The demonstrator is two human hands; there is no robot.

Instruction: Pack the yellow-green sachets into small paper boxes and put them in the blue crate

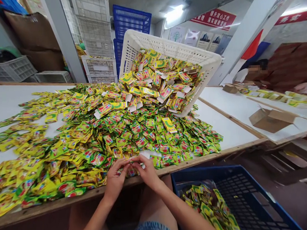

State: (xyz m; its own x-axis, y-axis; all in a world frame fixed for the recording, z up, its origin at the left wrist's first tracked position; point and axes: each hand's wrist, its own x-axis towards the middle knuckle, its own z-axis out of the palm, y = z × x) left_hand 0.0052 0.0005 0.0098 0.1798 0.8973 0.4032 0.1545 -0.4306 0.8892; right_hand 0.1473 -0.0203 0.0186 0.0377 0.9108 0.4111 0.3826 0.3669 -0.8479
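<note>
A white tabletop (235,125) carries a broad heap of green and yellow packets (141,129), lying in front of both hands and spreading to their left. A white basket (207,55) tips small printed boxes (154,81) onto the heap, beyond the hands. A blue crate (251,199), holding more boxes, sits below the table's edge, right of the hands. At that edge, left hand (115,179) and right hand (148,173) meet, fingertips pinching a small item (131,162) between them, mostly hidden by fingers.
</note>
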